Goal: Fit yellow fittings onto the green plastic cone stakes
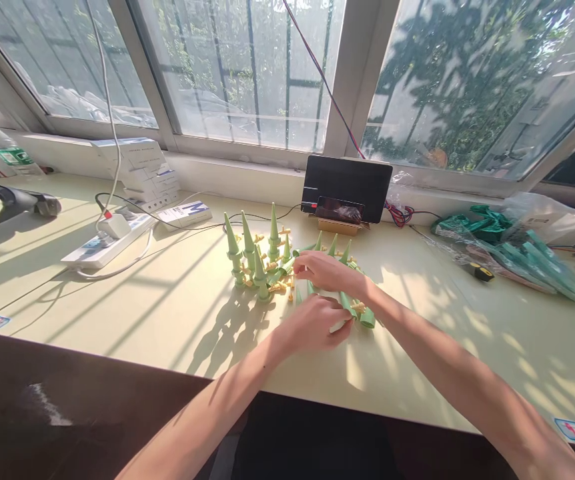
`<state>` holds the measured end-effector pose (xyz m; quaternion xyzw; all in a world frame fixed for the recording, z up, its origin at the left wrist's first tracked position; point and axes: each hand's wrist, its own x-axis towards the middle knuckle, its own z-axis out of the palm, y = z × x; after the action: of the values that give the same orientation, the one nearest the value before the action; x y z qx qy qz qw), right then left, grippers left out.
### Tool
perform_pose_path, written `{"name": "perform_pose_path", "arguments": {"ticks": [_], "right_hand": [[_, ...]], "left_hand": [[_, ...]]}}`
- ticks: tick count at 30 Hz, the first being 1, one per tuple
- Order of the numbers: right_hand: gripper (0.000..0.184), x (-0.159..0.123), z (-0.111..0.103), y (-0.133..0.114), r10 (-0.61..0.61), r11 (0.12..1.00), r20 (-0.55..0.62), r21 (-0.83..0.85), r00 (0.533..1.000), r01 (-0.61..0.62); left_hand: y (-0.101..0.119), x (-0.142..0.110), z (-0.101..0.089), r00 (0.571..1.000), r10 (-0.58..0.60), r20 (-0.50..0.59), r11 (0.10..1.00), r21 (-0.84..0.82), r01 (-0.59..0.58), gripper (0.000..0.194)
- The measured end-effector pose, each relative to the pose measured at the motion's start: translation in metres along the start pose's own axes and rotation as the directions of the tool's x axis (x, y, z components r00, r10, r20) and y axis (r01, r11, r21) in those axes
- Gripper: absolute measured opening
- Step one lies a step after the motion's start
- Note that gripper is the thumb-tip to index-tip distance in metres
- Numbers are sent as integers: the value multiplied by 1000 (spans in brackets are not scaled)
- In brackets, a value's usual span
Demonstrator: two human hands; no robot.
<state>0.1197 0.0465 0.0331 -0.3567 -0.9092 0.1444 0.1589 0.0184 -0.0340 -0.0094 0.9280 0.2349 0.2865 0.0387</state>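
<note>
Left hand (317,323): beside green tube (367,319)
Right hand (330,272): near green cones (259,267)
Grips: cannot tell (fingertips obscured)
Apparent step: close handwork
Next move: needs clearance

Blue "M" (186,209) on white box (174,217)

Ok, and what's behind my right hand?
Just behind your right hand rise tips of pale green cones; farther back stands a dark-screened tablet with a phone before it. Your hand covers some of the cones' bases, so those can't be seen.
</note>
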Motion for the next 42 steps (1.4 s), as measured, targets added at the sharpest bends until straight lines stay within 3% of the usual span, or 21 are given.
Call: {"name": "perform_pose_path", "arguments": {"ticks": [5, 8, 12, 14, 16, 20, 30, 35, 39, 42], "right_hand": [[16, -33, -26, 11, 24, 999, -187, 34, 982, -18], [15, -60, -32, 21, 82, 996, -334, 62, 939, -65], [16, -91, -20, 34, 184, 981, -495, 140, 849, -131], [19, -101, -8, 40, 215, 977, -561, 123, 799, -176], [19, -107, 4, 43, 229, 973, -609, 124, 759, -194], [20, -111, 13, 40, 248, 968, -643, 149, 724, -200], [22, -108, 17, 35, 268, 963, -642, 183, 718, -196], [23, -107, 17, 33, 284, 959, -641, 202, 713, -201], [23, -106, 16, 27, 290, 956, -651, 227, 701, -184], [22, -106, 17, 23, 262, 962, -662, 239, 702, -134]], "left_hand": [[-7, 1, 1, 989, -103, -107, 995, 5, 104, 30], [-12, 2, -1, 941, -263, -215, 964, -29, 263, 27], [-20, 4, -8, 832, -467, -299, 883, -112, 455, 20], [-23, 4, -11, 803, -512, -307, 857, -122, 500, 17], [-25, 4, -13, 801, -527, -283, 847, -100, 522, 15], [-27, 3, -13, 817, -556, -150, 824, 30, 566, 13], [-28, 1, -10, 757, -653, 10, 737, 241, 632, 23], [-27, 2, -12, 714, -699, -34, 699, 174, 693, 22], [-27, 2, -14, 658, -739, -142, 658, 55, 751, 21], [-28, 3, -14, 648, -722, -243, 676, -46, 736, 21]]}}
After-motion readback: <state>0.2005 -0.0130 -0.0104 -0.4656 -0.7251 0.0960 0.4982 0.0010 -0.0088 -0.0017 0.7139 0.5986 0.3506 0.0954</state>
